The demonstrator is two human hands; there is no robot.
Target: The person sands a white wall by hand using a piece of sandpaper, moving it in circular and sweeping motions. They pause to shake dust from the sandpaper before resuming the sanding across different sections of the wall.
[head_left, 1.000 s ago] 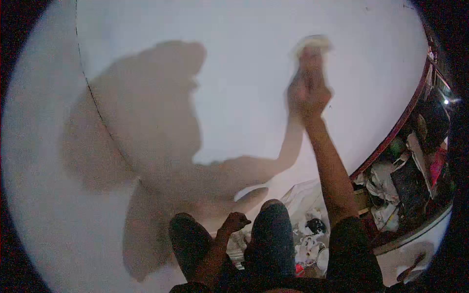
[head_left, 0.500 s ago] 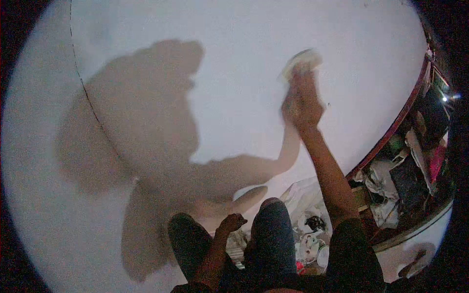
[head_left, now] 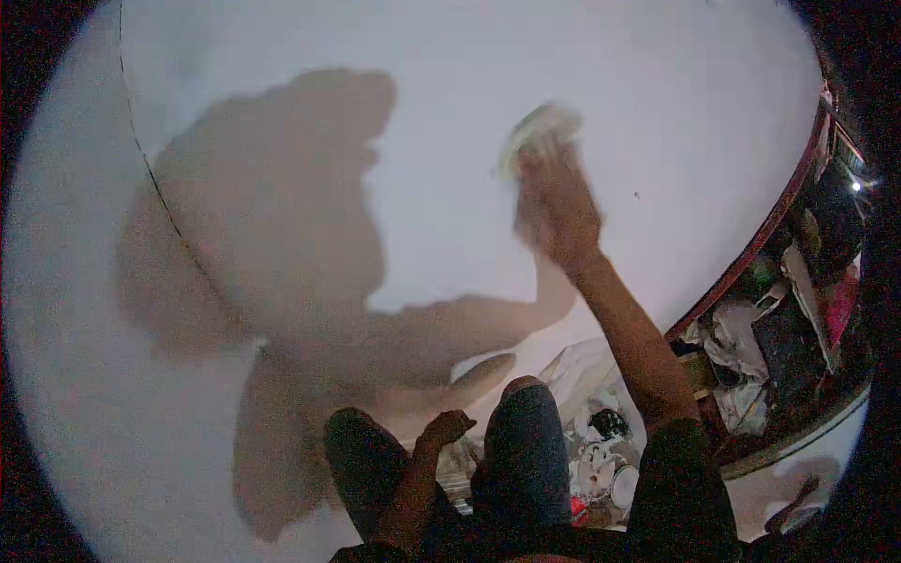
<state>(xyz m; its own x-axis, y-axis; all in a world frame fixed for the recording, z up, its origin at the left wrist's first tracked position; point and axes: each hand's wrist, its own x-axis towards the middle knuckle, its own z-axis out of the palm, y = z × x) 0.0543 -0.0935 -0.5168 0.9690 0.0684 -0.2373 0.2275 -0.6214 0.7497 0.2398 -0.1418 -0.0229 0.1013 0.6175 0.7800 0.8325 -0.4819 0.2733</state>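
My right hand (head_left: 560, 206), smeared by motion, is raised at the end of an outstretched arm. It is closed on a pale, yellowish-white pad (head_left: 546, 127), which lies flat against the white wall (head_left: 450, 94); whether it is a cloth, sponge or sanding sheet I cannot tell. Low down between my bent knees, my left hand (head_left: 446, 429) has its fingers curled in, and nothing shows in them. It hangs beside my left leg (head_left: 361, 460), apart from the wall.
A dark red edge (head_left: 751, 253) bounds the wall on the right. Past it lie piled sheets and a pink item (head_left: 842, 310). On the floor by my right knee stand a round white container (head_left: 622, 488) and a crumpled black thing (head_left: 608, 424). A thin crack (head_left: 150, 174) runs down the left.
My right hand has moved left across the wall with the pale pad. My left hand stays in the same place between my knees.
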